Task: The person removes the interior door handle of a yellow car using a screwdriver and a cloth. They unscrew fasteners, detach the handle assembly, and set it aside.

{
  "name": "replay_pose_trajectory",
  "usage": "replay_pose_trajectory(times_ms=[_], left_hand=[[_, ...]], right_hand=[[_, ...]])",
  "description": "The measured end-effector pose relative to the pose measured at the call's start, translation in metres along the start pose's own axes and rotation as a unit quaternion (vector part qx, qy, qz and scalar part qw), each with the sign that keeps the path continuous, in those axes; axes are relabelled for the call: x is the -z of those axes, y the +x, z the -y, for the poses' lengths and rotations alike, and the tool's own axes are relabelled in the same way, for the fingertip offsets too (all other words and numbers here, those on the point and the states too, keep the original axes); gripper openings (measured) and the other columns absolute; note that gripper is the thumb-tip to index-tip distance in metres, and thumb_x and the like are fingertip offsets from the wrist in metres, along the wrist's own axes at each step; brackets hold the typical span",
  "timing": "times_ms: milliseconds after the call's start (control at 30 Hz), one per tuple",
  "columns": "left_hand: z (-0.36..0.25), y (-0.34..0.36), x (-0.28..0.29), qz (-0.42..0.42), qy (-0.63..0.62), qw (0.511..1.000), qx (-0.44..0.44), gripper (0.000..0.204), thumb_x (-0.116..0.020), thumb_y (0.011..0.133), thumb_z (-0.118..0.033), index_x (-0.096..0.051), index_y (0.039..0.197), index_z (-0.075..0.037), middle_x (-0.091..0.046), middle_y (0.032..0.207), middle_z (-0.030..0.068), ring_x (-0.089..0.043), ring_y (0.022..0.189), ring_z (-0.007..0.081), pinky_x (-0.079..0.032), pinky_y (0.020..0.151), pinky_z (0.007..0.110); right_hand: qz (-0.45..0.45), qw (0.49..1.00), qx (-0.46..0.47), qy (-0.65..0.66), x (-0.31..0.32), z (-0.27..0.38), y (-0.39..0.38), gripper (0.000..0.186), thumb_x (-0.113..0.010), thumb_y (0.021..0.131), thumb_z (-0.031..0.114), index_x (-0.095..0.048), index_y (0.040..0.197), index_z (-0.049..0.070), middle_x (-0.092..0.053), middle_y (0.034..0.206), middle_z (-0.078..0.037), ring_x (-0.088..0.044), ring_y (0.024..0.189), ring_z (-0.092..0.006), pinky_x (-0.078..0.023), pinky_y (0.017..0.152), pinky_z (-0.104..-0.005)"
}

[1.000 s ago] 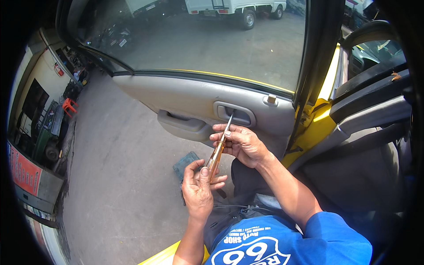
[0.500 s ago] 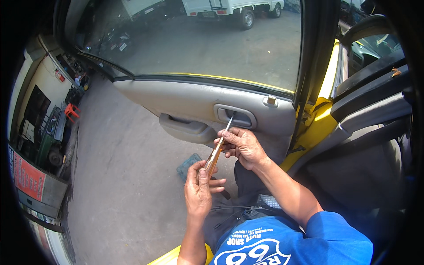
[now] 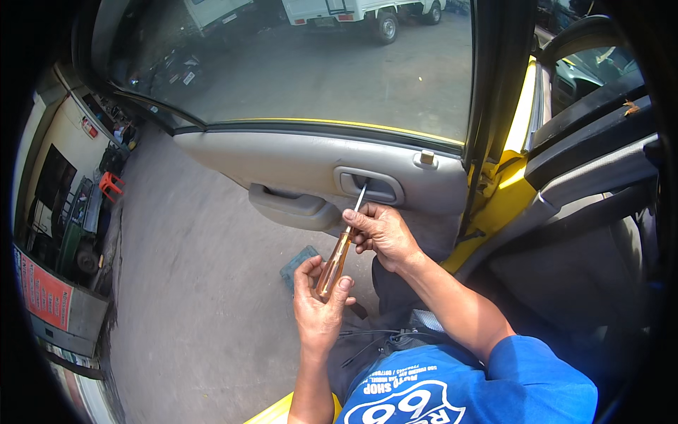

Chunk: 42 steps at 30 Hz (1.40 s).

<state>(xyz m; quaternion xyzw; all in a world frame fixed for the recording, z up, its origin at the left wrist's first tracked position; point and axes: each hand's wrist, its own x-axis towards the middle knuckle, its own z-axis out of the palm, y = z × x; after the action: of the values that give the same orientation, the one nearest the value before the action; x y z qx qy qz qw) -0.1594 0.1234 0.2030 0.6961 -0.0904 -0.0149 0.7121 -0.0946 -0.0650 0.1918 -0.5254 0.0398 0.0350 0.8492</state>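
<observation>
This looks like an open-air car repair yard: a screwdriver (image 3: 335, 267) is at the handle (image 3: 383, 189) of an open car door (image 3: 282, 154), a white truck (image 3: 311, 10) stands beyond the window (image 3: 282, 78), and a green vehicle (image 3: 73, 230) and red chair (image 3: 110, 185) line the grey ground (image 3: 191, 261) beside a pale building (image 3: 69, 131) with a wall-mounted fire extinguisher (image 3: 89, 127).

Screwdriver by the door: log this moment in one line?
left hand: holds screwdriver handle; right hand: holds shaft; tip: toward door-handle recess, contact unclear
</observation>
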Motion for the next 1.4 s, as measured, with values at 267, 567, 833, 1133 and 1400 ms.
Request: replay_pose_trajectory(times_ms=[267,567,833,1133,1400], left_hand=[[0.009,0.008,0.009,-0.006,-0.095,0.992,0.082,0.037,-0.057,0.112,-0.030,-0.052,0.130,0.001,-0.070,0.096,0.0166,-0.077,0.074,0.0231,-0.064,0.061,0.029],[0.014,0.029,0.000,-0.086,0.183,0.972,-0.119,0.025,-0.069,0.104,-0.023,-0.073,0.111,0.000,-0.073,0.096,0.0090,-0.071,0.089,0.0179,-0.059,0.073,0.033],[-0.011,0.120,-0.084,-0.076,0.379,0.880,-0.275,0.017,-0.077,0.093,-0.016,-0.078,0.105,-0.004,-0.067,0.081,0.0106,-0.071,0.074,0.0280,-0.058,0.068,0.041],[-0.004,0.127,-0.119,-0.197,0.377,0.893,-0.146,0.026,-0.071,0.081,-0.015,-0.081,0.100,0.001,-0.079,0.080,0.0161,-0.080,0.078,0.0290,-0.063,0.085,0.040],[0.000,0.128,-0.129,-0.220,0.456,0.852,-0.131,0.031,-0.068,0.092,-0.032,-0.083,0.096,-0.006,-0.080,0.088,0.0152,-0.079,0.085,0.0317,-0.060,0.086,0.045]], right_hand=[[0.022,0.996,0.040,0.081,-0.007,-0.006,-0.003,0.038,-0.066,0.106,0.038,-0.067,0.112,0.001,-0.072,0.098,-0.008,-0.060,0.068,-0.0067,-0.059,0.067,-0.0271],[-0.028,0.992,0.072,-0.099,-0.001,-0.007,-0.020,0.029,-0.061,0.108,0.030,-0.068,0.106,0.002,-0.070,0.089,-0.006,-0.059,0.072,-0.0067,-0.054,0.069,-0.0264],[-0.071,0.952,0.129,-0.268,0.043,0.014,-0.115,0.024,-0.058,0.108,0.023,-0.068,0.104,0.001,-0.065,0.079,-0.004,-0.063,0.075,-0.0092,-0.051,0.070,-0.0282],[-0.253,0.930,0.117,-0.241,0.152,0.034,-0.255,0.026,-0.057,0.105,0.027,-0.070,0.102,0.004,-0.066,0.079,-0.002,-0.059,0.071,-0.0056,-0.047,0.067,-0.0229],[-0.287,0.922,0.091,-0.243,0.189,0.007,-0.284,0.027,-0.059,0.106,0.028,-0.070,0.100,0.004,-0.065,0.078,0.000,-0.062,0.073,-0.0064,-0.048,0.069,-0.0234]])
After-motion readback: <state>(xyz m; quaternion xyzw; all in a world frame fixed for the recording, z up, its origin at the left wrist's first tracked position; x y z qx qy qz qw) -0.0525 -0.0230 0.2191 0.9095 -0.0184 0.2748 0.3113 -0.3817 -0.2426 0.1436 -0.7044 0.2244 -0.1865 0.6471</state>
